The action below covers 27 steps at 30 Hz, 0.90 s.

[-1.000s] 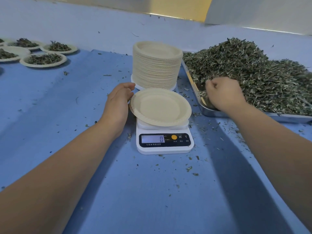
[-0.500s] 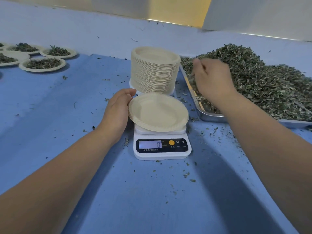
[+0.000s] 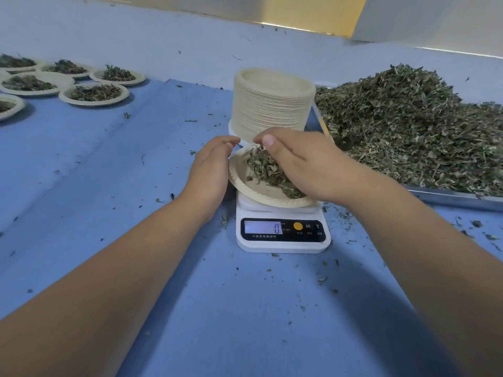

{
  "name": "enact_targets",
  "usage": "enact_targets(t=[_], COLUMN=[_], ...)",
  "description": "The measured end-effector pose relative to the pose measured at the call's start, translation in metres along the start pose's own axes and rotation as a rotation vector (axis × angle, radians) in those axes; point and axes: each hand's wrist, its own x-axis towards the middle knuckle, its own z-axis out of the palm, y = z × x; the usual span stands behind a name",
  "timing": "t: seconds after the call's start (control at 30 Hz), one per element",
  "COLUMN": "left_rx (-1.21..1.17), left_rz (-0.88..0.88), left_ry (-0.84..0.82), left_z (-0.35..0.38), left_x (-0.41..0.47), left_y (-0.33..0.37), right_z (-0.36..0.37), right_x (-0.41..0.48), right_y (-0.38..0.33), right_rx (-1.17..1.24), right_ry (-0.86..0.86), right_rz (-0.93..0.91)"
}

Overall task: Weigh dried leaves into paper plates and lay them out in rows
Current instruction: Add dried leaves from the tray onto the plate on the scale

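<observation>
My left hand (image 3: 211,170) cups the left rim of 1 paper plate (image 3: 253,190), its fingers (image 3: 226,144) curled round the edge, and the plate sits on the white scale (image 3: 283,229) tipped up on my left side. My right hand (image 3: 307,164) is over the plate's right half, fingers bent down round a clump of dried leaves (image 3: 265,170) that reaches into the dish; part of the clump already touches the plate. The scale display reads 0. Just behind the scale stands a tall stack (image 3: 272,102) of bare plates. To my right, a metal tray (image 3: 457,198) holds a big pile (image 3: 408,126) of the same leaves. Filled plates (image 3: 95,93) lie in rows at the far left of the blue bench (image 3: 136,186), well apart from the scale. Leaf crumbs are scattered round the scale.
</observation>
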Motion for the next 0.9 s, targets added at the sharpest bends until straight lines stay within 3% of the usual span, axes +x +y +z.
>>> enact_targets(t=[0.2,0.3,0.4,0.57,0.73,0.9], left_rx=[0.031,0.202,0.415,0.555,0.254,0.208], left_rz=[0.065,0.279,0.504,0.45,0.29,0.29], left_ry=[-0.085,-0.105,-0.145,-0.226,-0.191,-0.185], left_z=[0.0,-0.002,-0.007,-0.007,-0.01,-0.013], left_x=[-0.007,-0.011,-0.012,-0.016,-0.016,-0.015], left_y=[0.004,0.007,0.009,0.011,0.016,0.013], right_z=[-0.001,0.005,0.006,0.012,0.012,0.017], right_x=[-0.029,-0.05,-0.056,-0.054,-0.055,-0.056], right_y=[0.039,0.053,0.054,0.044,0.042,0.048], right_rx=[0.107,-0.016,0.019,-0.038,0.078,0.039], right_ry=[0.312,0.329,0.3,0.222,0.453,0.427], right_rz=[0.126,0.128,0.045,-0.072,-0.029,0.02])
